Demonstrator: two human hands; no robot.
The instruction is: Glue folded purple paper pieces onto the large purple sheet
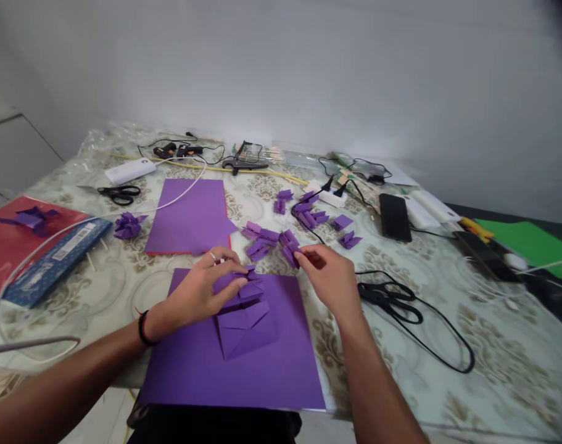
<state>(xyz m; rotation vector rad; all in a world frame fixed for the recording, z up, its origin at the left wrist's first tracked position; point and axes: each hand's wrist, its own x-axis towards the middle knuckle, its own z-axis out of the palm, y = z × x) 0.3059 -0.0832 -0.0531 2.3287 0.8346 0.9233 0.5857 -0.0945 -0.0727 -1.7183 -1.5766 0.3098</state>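
My left hand point(204, 290), with a ring and a dark wristband, is closed on the top of a folded purple paper model point(248, 324). Its stacked flaps rest on a large flat purple sheet point(192, 370) at the table's front edge. My right hand point(331, 274) has thumb and forefinger pinched at a small folded purple paper piece point(289, 246). That piece sits at the near end of a loose group of similar folded pieces point(264, 235). My fingers hide part of both papers.
More purple paper point(188, 213) lies behind, and a crumpled purple paper ball point(128, 226) sits to its left. Black-handled scissors point(119, 193) lie at the left, another pair point(392, 299) by my right forearm. A power strip point(327, 194), phone point(395, 217) and cables spread across the back and right.
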